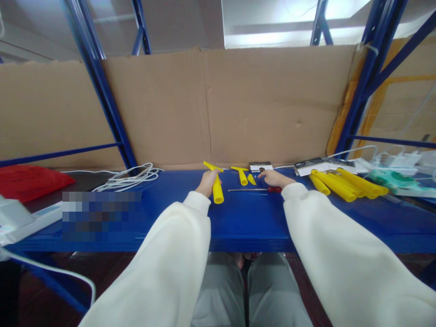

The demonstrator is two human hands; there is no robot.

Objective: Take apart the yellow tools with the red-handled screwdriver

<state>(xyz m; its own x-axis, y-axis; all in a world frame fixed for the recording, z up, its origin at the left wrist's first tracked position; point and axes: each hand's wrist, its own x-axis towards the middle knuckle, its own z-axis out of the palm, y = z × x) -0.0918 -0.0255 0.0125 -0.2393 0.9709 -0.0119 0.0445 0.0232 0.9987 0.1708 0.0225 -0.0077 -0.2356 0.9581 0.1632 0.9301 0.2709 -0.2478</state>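
Observation:
My left hand (205, 182) is closed around a yellow T-shaped plastic tool (217, 190) with a tubular handle. The tool's crossbar tilts up and away, and its round handle end faces me. My right hand (270, 177) reaches over the blue shelf, fingers stretched toward tiny pieces (255, 176) too small to name. Just below it lies a screwdriver (274, 189) with a red handle, its shaft toward the left. Between my hands lie a second yellow T-shaped tool (243, 176) and a small yellow wedge-shaped piece (251, 179).
A black-and-white package (260, 166) lies at the back. Several yellow tools (340, 185) are piled on the right, beside more packages (309, 165) and a green-and-white packet (391, 181). White cable (136, 177), a red bag (30, 181) and a power strip (41, 220) are left. Cardboard (255, 104) walls the back.

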